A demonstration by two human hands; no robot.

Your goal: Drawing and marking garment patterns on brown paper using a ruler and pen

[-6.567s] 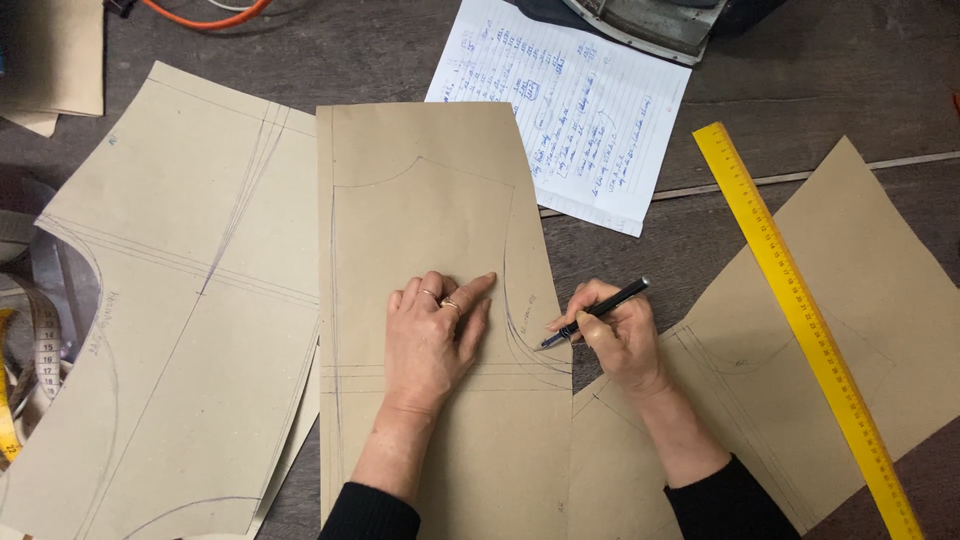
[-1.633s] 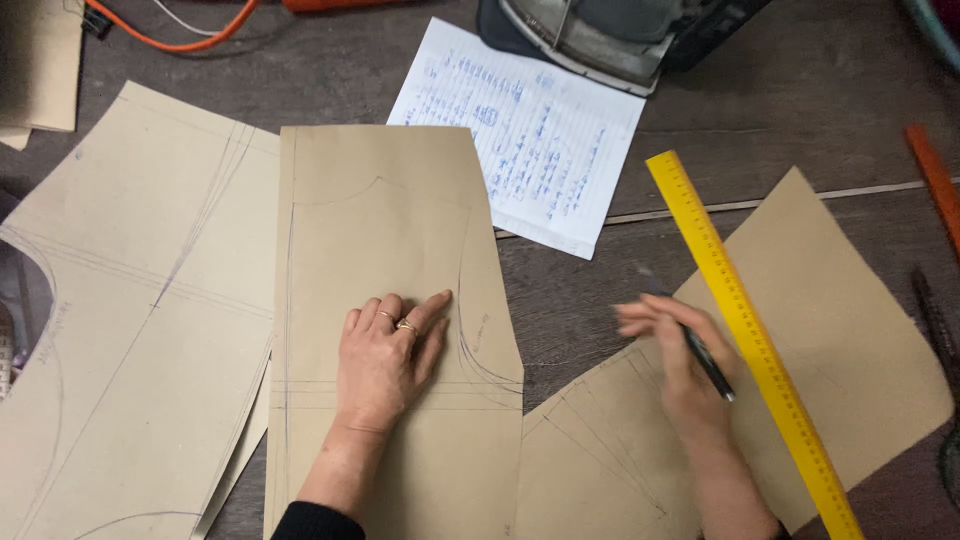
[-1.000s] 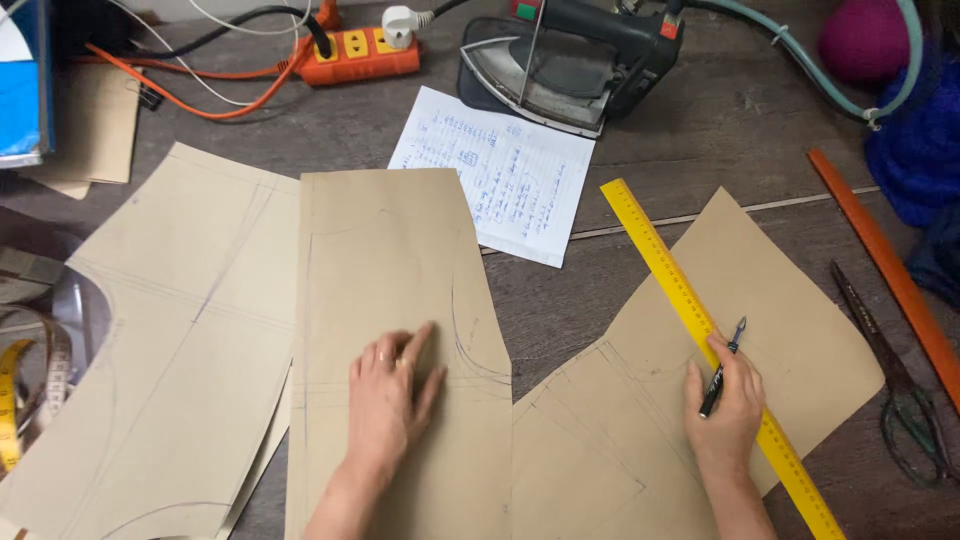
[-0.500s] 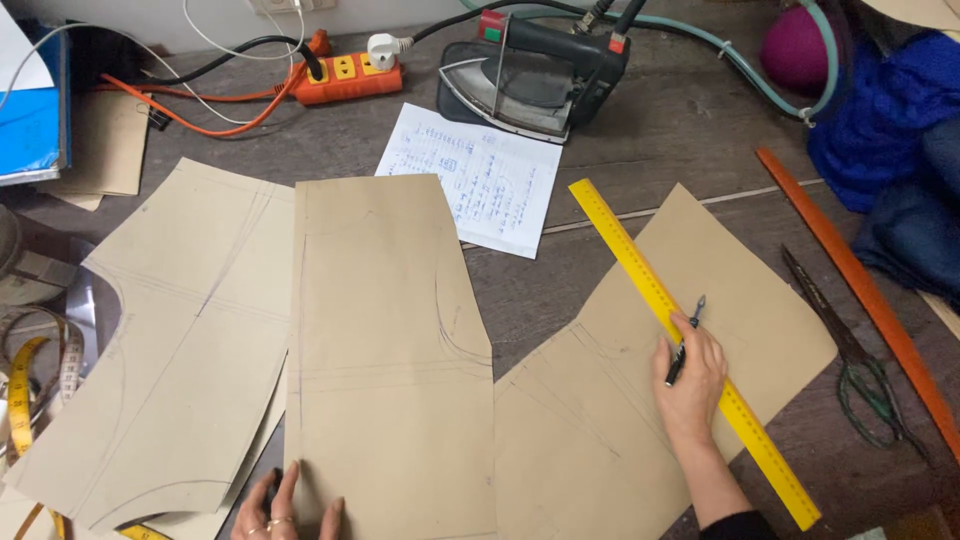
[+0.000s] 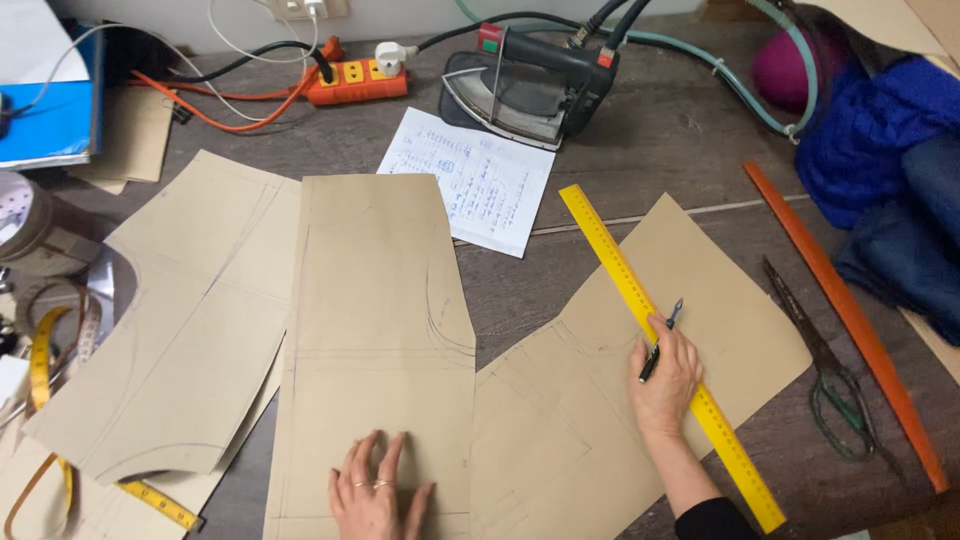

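Nearest the viewer, the left hand (image 5: 375,492) lies flat with its fingers (image 5: 385,462) spread and released, pressing the lower end of the middle pattern piece (image 5: 375,330), a long tan paper sheet that runs up the bench (image 5: 640,120). Nothing is grasped in that hand.

A little farther and to the right, the right hand (image 5: 663,378) rests on the right pattern piece (image 5: 600,400), touching the yellow ruler (image 5: 620,270), which lies diagonally across that sheet. Its fingers are curled around a dark pen (image 5: 660,343), whose tip points up and away, just beside the ruler's edge.

To the left, a wider pattern piece (image 5: 190,330) is overlapped by the middle one, and a yellow tape measure (image 5: 45,350) trails along the bench edge. To the right lie dark scissors (image 5: 825,375) and a long orange ruler (image 5: 850,320), well apart from the right hand.

Farther off, a handwritten white sheet (image 5: 475,185) lies between the middle piece and the yellow ruler's far end. Beyond it stand a steam iron (image 5: 525,85) and an orange power strip (image 5: 355,80) holding two plugs. Blue fabric (image 5: 880,130) is heaped at the far right.
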